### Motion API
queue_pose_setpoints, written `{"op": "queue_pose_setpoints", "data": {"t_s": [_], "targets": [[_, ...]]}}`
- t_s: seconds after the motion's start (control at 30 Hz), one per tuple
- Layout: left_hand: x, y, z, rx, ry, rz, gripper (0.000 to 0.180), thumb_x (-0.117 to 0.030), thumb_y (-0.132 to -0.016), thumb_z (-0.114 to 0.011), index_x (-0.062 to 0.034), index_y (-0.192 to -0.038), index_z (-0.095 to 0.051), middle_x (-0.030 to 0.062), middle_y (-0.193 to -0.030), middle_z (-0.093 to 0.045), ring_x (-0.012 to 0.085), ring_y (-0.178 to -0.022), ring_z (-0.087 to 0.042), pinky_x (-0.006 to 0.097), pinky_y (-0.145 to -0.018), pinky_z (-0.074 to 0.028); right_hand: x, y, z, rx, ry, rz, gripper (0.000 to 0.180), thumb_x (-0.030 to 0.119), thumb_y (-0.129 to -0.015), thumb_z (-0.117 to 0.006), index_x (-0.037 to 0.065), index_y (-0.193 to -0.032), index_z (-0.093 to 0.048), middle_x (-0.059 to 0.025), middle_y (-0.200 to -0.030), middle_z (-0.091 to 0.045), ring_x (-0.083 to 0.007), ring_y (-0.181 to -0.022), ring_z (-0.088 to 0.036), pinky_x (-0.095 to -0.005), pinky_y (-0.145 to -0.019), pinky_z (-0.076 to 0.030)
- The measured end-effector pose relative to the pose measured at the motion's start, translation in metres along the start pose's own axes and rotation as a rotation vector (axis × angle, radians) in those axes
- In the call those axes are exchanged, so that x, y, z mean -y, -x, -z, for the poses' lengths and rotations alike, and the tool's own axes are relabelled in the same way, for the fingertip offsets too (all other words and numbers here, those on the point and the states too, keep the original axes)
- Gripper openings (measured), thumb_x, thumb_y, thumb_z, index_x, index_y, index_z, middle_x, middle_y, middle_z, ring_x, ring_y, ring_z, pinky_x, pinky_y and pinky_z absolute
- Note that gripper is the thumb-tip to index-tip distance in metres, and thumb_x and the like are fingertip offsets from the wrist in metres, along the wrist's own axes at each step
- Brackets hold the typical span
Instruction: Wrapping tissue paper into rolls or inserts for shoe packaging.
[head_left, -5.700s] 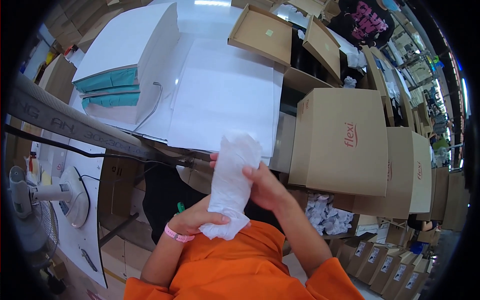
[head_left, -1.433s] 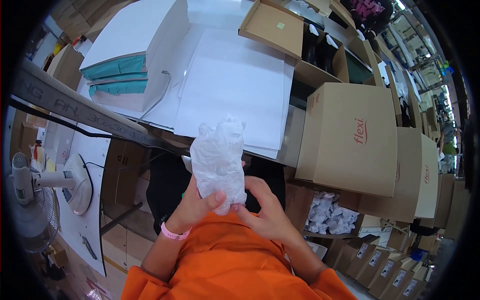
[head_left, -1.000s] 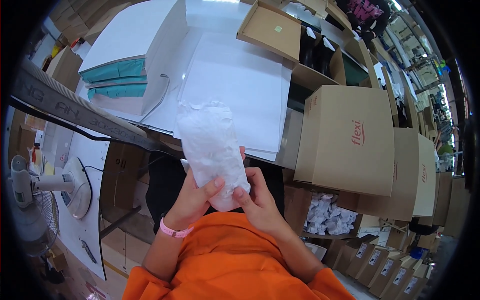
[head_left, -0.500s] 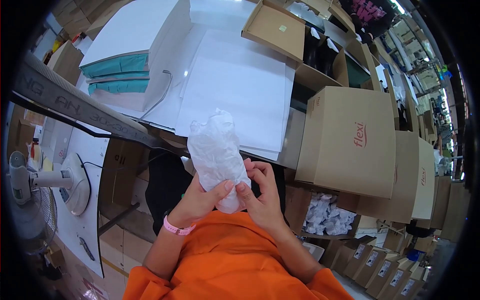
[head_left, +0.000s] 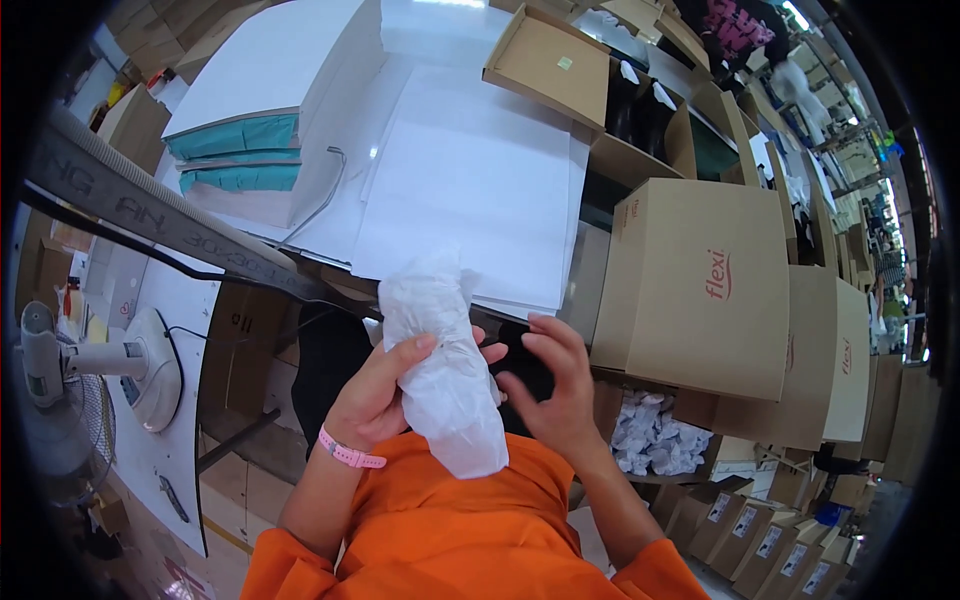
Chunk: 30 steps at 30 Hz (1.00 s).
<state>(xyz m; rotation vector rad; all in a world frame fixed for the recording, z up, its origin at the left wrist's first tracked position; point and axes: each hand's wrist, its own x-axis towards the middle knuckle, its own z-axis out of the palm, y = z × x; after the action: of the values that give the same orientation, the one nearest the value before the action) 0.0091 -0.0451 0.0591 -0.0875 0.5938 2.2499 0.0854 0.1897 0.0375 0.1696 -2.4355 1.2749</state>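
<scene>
A bundle of crumpled white tissue paper (head_left: 450, 390) hangs over my lap, long and narrow; whatever it may hold inside is hidden. My left hand (head_left: 385, 385) grips it from the left, thumb across its front and fingertips showing past its right side. To the right of the bundle, my right hand (head_left: 558, 385) is spread, its fingers curved and apart and nothing in them. Just beyond the bundle lies a stack of flat white paper sheets (head_left: 490, 180) on the table.
A white block-shaped stand with green packing (head_left: 235, 140) is at the back left. Closed brown cartons (head_left: 710, 290) stand at right; an open box holds black boots (head_left: 640, 105). Below, a box holds crumpled white paper (head_left: 655, 435). A grey pipe (head_left: 190, 225) and a fan (head_left: 140, 365) are left.
My right hand has let go of the bundle and moved right, its fingers opening. The bundle has come down closer to me, with my left hand now higher along it.
</scene>
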Motion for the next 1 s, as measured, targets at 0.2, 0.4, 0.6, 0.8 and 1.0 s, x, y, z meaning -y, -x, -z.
{"op": "queue_pose_setpoints", "data": {"t_s": [0.2, 0.4, 0.6, 0.8, 1.0], "targets": [[0.011, -0.003, 0.024, -0.122, 0.197, 0.153, 0.055, -0.015, -0.113, -0.066, 0.0039, -0.160, -0.047, 0.0222, -0.152, -0.065, 0.0383, -0.141, -0.067, 0.051, -0.115, -0.061, 0.021, 0.001, -0.009, 0.179, 0.102, 0.381, 0.059, 0.008, -0.084, -0.091, 0.039, -0.133, -0.080, -0.0131, -0.169, -0.046, -0.0392, -0.158, -0.044, -0.0618, -0.133, -0.036], [0.018, 0.001, 0.014, -0.087, 0.181, 0.161, 0.056, -0.011, -0.114, -0.062, -0.0020, -0.166, -0.043, 0.0189, -0.152, -0.067, 0.0328, -0.136, -0.070, 0.048, -0.114, -0.061, 0.038, -0.017, 0.010, 0.397, 0.089, 0.338, 0.044, 0.024, -0.081, -0.089, 0.040, -0.122, -0.089, 0.0042, -0.162, -0.067, -0.0399, -0.164, -0.038, -0.0628, -0.134, -0.031], [0.038, 0.003, 0.005, -0.097, -0.092, 0.015, 0.061, -0.002, -0.112, -0.064, -0.0067, -0.168, -0.041, 0.0162, -0.157, -0.061, 0.0294, -0.140, -0.067, 0.043, -0.112, -0.062, 0.036, -0.021, 0.010, 0.461, -0.098, 0.232, 0.030, 0.026, -0.081, -0.093, 0.030, -0.110, -0.092, 0.0012, -0.160, -0.068, -0.0419, -0.164, -0.037, -0.0583, -0.133, -0.033], [0.058, 0.001, 0.012, -0.090, -0.121, 0.041, 0.071, 0.002, -0.111, -0.063, -0.0085, -0.174, -0.030, 0.0146, -0.158, -0.059, 0.0275, -0.140, -0.067, 0.041, -0.114, -0.059, 0.026, -0.016, -0.007, 0.227, -0.171, 0.052, 0.017, 0.013, -0.084, -0.092, 0.019, -0.100, -0.091, -0.0132, -0.175, -0.051, -0.0446, -0.169, -0.027, -0.0554, -0.131, -0.031], [0.063, 0.003, 0.041, -0.037, -0.119, 0.082, 0.073, -0.003, -0.111, -0.066, -0.0077, -0.175, -0.030, 0.0130, -0.159, -0.059, 0.0256, -0.145, -0.063, 0.042, -0.117, -0.056, 0.026, 0.003, -0.025, 0.080, -0.246, -0.029, 0.054, 0.005, -0.086, -0.085, 0.013, -0.138, -0.073, -0.0184, -0.185, -0.028, -0.0439, -0.171, -0.022, -0.0566, -0.134, -0.027]]}}
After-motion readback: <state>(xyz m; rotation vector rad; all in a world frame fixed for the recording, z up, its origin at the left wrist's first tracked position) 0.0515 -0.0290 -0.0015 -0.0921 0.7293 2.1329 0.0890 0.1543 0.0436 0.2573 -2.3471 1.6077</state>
